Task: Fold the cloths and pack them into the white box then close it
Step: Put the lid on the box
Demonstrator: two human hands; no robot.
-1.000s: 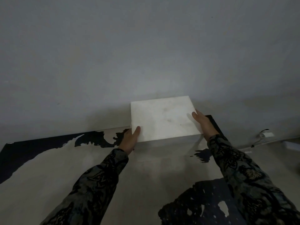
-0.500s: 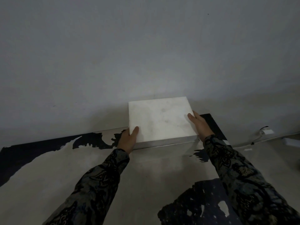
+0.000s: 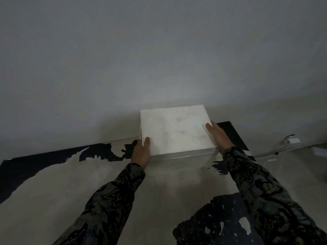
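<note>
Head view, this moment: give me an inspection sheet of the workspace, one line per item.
Surface: pale mat with black patches spread on the floor, running up to the wall.
Job's things: white box sits on the mat by the wall, lid down; no cloths seen outside it.
Clutter: nothing seen.
Hands: left hand holds the box's near left corner, thumb on the lid; right hand holds the right edge, thumb on the lid. How far the fingers wrap the sides is hidden.
Cables: a thin cable with a small white plug lies along the wall base at right.
Surroundings: plain grey wall; dim light.
</note>
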